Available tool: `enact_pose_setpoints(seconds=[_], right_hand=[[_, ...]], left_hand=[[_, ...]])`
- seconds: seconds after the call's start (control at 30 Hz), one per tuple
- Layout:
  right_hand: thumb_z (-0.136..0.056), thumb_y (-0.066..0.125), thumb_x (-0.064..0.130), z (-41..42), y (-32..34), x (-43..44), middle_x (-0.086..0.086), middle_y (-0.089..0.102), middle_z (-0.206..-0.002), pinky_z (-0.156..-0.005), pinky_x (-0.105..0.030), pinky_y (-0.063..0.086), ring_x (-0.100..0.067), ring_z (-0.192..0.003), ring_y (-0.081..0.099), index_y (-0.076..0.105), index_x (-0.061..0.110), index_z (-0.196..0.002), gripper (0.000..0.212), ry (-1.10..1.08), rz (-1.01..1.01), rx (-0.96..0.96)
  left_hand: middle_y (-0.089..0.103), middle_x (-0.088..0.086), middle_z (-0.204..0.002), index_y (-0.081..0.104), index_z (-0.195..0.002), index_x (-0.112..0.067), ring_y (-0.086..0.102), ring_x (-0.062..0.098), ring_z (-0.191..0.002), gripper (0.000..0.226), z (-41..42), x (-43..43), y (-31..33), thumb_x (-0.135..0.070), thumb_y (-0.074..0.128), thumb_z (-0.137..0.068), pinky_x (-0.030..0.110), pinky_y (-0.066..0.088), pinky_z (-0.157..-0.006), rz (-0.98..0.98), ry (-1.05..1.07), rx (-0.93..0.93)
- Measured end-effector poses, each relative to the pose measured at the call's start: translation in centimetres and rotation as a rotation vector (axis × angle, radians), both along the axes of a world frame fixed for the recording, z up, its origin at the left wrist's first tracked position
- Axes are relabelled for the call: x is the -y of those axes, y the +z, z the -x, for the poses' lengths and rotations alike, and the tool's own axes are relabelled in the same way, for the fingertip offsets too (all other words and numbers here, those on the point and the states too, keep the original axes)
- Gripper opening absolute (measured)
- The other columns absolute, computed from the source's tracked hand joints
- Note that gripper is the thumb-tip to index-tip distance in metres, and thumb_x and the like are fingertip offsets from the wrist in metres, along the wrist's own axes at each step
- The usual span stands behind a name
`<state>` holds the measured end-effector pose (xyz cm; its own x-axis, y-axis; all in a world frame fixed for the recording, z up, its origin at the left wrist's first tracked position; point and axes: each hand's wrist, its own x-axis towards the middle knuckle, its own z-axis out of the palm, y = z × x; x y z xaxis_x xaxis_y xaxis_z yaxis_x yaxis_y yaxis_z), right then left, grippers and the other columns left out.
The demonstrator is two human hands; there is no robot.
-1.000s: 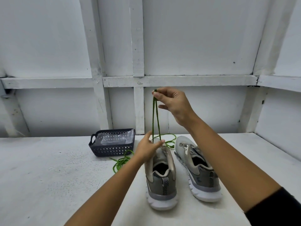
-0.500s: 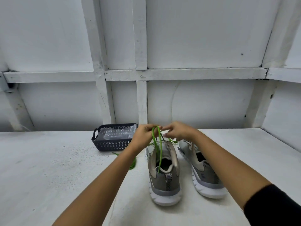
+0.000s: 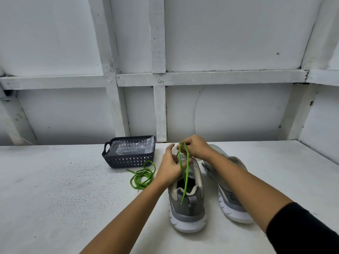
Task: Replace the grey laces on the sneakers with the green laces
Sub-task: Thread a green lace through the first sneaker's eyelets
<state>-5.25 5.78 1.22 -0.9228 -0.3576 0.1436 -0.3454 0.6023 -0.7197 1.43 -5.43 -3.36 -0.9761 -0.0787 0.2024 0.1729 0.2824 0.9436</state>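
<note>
OK, right hand (image 3: 197,146) pinched the green lace (image 3: 186,173) loop above the left sneaker (image 3: 187,204) on the tabletop (image 3: 55,180), ends draped over its heel; left hand (image 3: 170,166) curled at the tongue, grip unclear; spare lace (image 3: 142,176) lay beside the basket (image 3: 128,159).

Back wall (image 3: 229,33): white painted panels in a white timber frame. Horizontal rail (image 3: 211,77) runs the full width at mid height. Centre post (image 3: 159,43) is vertical; the post to its left (image 3: 108,70) looks slanted in this wide-angle view. Diagonal brace (image 3: 18,121) at far left. Side wall (image 3: 322,116) closes the right corner. Faint curved mark (image 3: 197,107) on the lower panel. Work surface (image 3: 55,189): white, matte, speckled with dark wear. Light is even and diffuse, shadows soft.
</note>
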Motion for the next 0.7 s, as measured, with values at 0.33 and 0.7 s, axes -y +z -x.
enact_pose_setpoints(seconds=[0.33, 0.7], right_hand=[[-0.090, 0.062, 0.011, -0.2, 4.0, 1.2, 0.003, 0.062, -0.066, -0.053, -0.009, 0.044, 0.006, -0.049, 0.057, 0.070, -0.004, -0.096, 0.018, 0.044, 0.308, -0.058], [-0.091, 0.058, 0.006, -2.1, 13.8, 1.5, -0.005, 0.064, -0.072, -0.058, -0.016, 0.049, -0.004, -0.055, 0.059, 0.068, 0.001, -0.083, 0.014, 0.220, 0.726, -0.214]], left_hand=[[0.058, 0.002, -0.099, 0.032, -0.139, -0.015, 0.060, 0.015, -0.089, 0.080, 1.1, 0.2, -0.5, -0.052, 0.068, -0.078, 0.030, 0.047, -0.075, 0.201, 0.087, 0.139], [0.052, 0.010, -0.131, 0.021, -0.148, -0.015, 0.051, 0.022, -0.120, 0.094, 1.2, 0.3, -0.7, -0.058, 0.065, -0.077, 0.030, 0.040, -0.096, 0.235, 0.050, 0.179]])
